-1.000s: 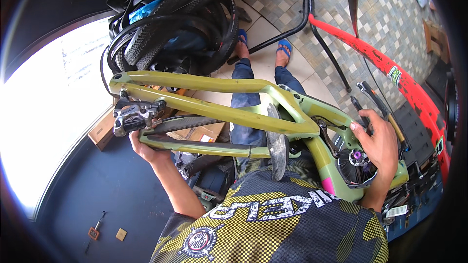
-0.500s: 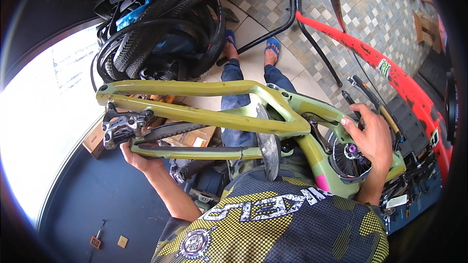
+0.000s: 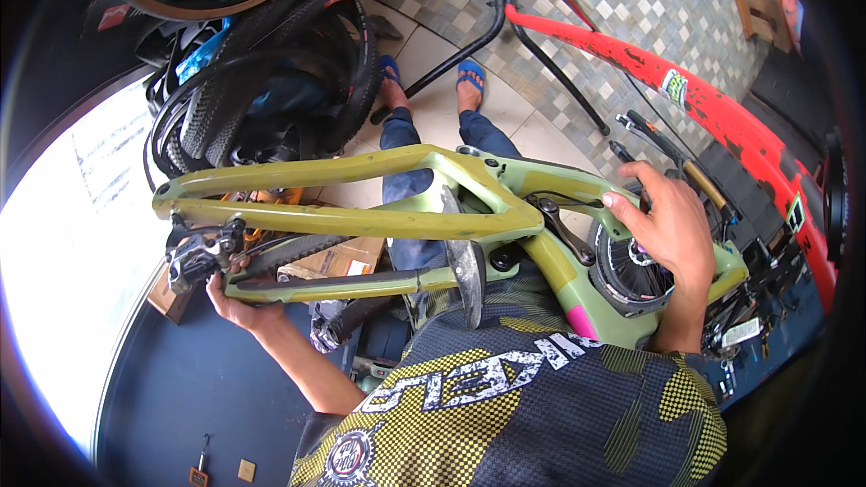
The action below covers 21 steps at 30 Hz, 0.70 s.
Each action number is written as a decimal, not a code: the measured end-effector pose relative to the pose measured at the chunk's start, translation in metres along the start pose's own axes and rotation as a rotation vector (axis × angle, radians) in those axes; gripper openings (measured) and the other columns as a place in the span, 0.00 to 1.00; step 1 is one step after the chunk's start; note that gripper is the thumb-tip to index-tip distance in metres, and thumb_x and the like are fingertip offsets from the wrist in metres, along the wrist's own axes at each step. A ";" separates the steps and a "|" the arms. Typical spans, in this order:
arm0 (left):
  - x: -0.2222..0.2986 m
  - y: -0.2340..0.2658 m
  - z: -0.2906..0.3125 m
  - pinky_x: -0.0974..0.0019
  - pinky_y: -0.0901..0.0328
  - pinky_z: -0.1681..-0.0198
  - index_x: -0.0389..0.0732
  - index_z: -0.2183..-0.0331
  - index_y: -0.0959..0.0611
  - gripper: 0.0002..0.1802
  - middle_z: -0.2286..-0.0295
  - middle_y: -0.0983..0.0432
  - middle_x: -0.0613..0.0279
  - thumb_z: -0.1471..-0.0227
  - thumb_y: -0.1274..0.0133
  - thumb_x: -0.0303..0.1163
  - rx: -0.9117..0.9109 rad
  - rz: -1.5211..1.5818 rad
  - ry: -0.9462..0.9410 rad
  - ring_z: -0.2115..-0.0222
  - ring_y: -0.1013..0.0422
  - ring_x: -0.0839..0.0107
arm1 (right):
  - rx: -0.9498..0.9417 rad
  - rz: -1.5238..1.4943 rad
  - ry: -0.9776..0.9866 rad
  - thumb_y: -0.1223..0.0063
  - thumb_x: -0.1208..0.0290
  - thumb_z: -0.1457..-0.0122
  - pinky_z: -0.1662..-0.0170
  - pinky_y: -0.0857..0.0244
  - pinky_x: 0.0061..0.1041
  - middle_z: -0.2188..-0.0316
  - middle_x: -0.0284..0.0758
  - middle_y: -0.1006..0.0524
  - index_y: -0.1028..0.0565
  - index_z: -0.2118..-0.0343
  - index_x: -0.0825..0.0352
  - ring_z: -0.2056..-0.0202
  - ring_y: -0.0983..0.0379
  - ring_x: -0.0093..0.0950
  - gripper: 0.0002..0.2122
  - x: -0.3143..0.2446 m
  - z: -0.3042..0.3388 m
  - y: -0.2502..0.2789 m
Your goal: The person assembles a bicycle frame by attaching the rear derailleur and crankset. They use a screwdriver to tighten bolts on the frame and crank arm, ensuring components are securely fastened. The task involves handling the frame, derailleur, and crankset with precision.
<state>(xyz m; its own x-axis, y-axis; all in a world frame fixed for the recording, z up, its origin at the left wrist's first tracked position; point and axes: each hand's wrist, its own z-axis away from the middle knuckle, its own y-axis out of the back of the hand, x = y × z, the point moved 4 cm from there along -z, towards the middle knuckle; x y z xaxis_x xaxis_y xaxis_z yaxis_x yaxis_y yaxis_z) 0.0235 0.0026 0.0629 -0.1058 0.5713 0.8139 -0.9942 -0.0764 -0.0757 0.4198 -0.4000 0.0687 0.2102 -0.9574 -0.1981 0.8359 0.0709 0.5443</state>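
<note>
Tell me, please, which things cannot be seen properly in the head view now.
Head view, left hand: fingers partly hidden behind the green bicycle frame.
Head view, wheel: mostly covered by that frame.
Head view, brown ring: cut off by the top edge.
Head view, metal pieces at lower right: too small to identify.

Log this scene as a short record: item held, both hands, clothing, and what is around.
Item: olive and pale-green bicycle frame, spanning the front of the body
Left hand: holding the lower tube near the frame's left end
Right hand: holding the frame's right end, thumb visible on it
Clothing: dark-and-yellow patterned jersey, blue sandals
Upper left: heap of black bicycle tires
Right: long red bar with chipped paint
Below the frame: cardboard box, partly hidden
</note>
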 end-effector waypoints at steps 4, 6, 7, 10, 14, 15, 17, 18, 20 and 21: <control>0.006 -0.009 0.013 0.51 0.34 0.47 0.40 0.66 0.26 0.11 0.70 0.30 0.61 0.38 0.53 0.38 0.090 -0.074 -0.031 0.65 0.32 0.63 | 0.031 0.014 0.008 0.36 0.50 0.41 0.63 0.33 0.45 0.73 0.49 0.21 0.21 0.50 0.63 0.69 0.23 0.49 0.24 -0.002 -0.002 0.005; 0.006 -0.004 0.007 0.51 0.34 0.47 0.39 0.66 0.26 0.11 0.70 0.30 0.60 0.38 0.51 0.38 0.007 0.006 -0.012 0.65 0.31 0.63 | 0.029 0.011 0.014 0.36 0.50 0.41 0.64 0.33 0.45 0.74 0.49 0.21 0.21 0.50 0.64 0.69 0.22 0.49 0.24 0.000 -0.002 0.004; 0.006 -0.001 0.006 0.51 0.34 0.47 0.39 0.66 0.26 0.11 0.70 0.30 0.60 0.38 0.51 0.38 0.030 -0.020 -0.022 0.65 0.31 0.63 | 0.028 0.005 0.018 0.36 0.50 0.41 0.64 0.33 0.45 0.75 0.49 0.21 0.21 0.50 0.64 0.69 0.22 0.50 0.24 0.003 -0.003 0.003; 0.005 0.001 0.005 0.51 0.34 0.47 0.38 0.64 0.24 0.15 0.69 0.27 0.59 0.38 0.52 0.41 0.048 -0.089 -0.040 0.64 0.29 0.63 | 0.028 0.012 0.037 0.37 0.49 0.40 0.64 0.32 0.45 0.76 0.49 0.21 0.21 0.50 0.66 0.69 0.22 0.50 0.25 0.002 -0.003 0.003; 0.007 0.021 -0.008 0.49 0.33 0.47 0.36 0.61 0.22 0.22 0.67 0.24 0.58 0.39 0.55 0.48 -0.035 -0.138 -0.063 0.62 0.27 0.64 | 0.025 0.013 0.039 0.38 0.47 0.39 0.63 0.31 0.46 0.76 0.49 0.20 0.21 0.51 0.66 0.68 0.20 0.50 0.25 0.006 -0.004 0.003; 0.005 0.013 -0.005 0.49 0.32 0.47 0.36 0.62 0.22 0.21 0.68 0.24 0.58 0.39 0.55 0.47 -0.013 -0.156 -0.069 0.62 0.27 0.64 | 0.018 0.016 0.029 0.38 0.47 0.39 0.62 0.30 0.46 0.75 0.48 0.20 0.21 0.51 0.65 0.68 0.20 0.50 0.25 0.005 -0.004 0.002; 0.003 0.011 -0.004 0.49 0.32 0.47 0.37 0.63 0.23 0.20 0.69 0.26 0.59 0.39 0.54 0.46 -0.032 -0.145 -0.070 0.63 0.27 0.63 | 0.011 0.027 0.020 0.38 0.47 0.40 0.62 0.30 0.45 0.75 0.48 0.19 0.21 0.51 0.65 0.68 0.20 0.49 0.25 0.005 -0.004 0.002; 0.004 0.014 -0.007 0.49 0.31 0.47 0.37 0.63 0.23 0.19 0.69 0.27 0.59 0.39 0.54 0.45 -0.072 -0.117 -0.065 0.63 0.28 0.63 | 0.012 0.037 0.021 0.38 0.47 0.40 0.62 0.30 0.45 0.75 0.48 0.19 0.21 0.51 0.65 0.68 0.20 0.49 0.25 0.005 -0.003 0.002; 0.003 0.017 -0.013 0.49 0.30 0.47 0.37 0.64 0.24 0.18 0.70 0.28 0.60 0.38 0.54 0.44 -0.107 -0.083 -0.055 0.64 0.28 0.63 | 0.013 0.045 0.020 0.38 0.47 0.40 0.61 0.29 0.45 0.74 0.48 0.19 0.21 0.51 0.65 0.68 0.19 0.49 0.25 0.005 -0.002 0.003; 0.002 0.018 -0.016 0.49 0.30 0.47 0.37 0.65 0.24 0.17 0.70 0.28 0.60 0.38 0.54 0.43 -0.101 -0.077 -0.051 0.64 0.28 0.63 | 0.012 0.044 0.018 0.38 0.47 0.40 0.61 0.29 0.45 0.74 0.48 0.19 0.21 0.51 0.65 0.68 0.19 0.49 0.25 0.005 -0.001 0.003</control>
<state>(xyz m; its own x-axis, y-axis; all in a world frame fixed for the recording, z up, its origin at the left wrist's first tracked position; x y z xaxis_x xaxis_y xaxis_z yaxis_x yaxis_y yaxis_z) 0.0054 0.0153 0.0546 -0.0303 0.5295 0.8477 -0.9964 0.0508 -0.0673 0.4242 -0.4042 0.0683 0.2557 -0.9482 -0.1885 0.8194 0.1091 0.5628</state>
